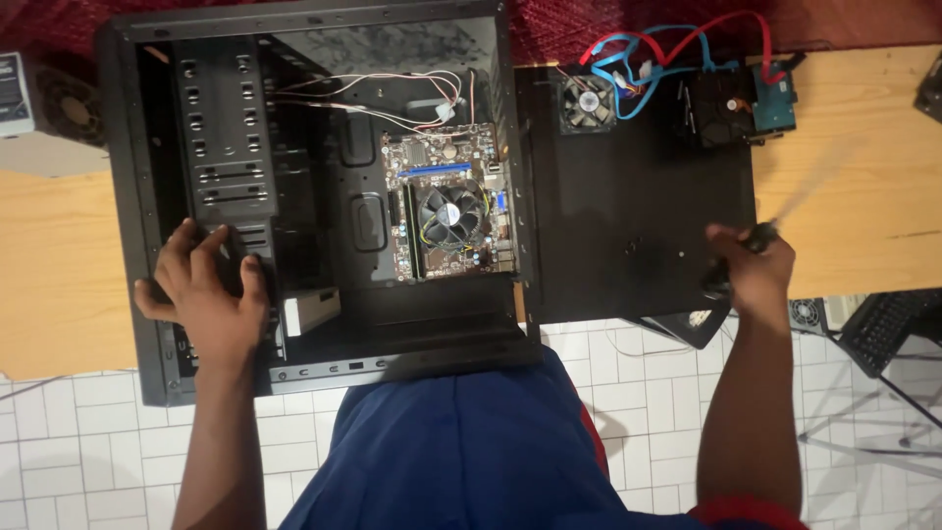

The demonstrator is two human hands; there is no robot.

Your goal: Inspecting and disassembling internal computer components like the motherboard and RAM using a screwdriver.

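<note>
An open black computer case [128,196] lies on its side on a wooden table [59,265]. Inside it sits a green motherboard [446,157] with a round black cooler fan [451,214]. My left hand [206,290] rests spread on the drive cage at the case's front left. My right hand [751,270] is closed around the black handle of a screwdriver [785,211]; its shaft is motion-blurred and points up to the right, over the edge of the black side panel [628,196].
On the side panel lie a small fan [587,103], a black drive [721,108] and red and blue cables [677,44]. A grey box [39,108] stands at far left. A black keyboard [883,329] and white tiled floor [59,442] are below the table.
</note>
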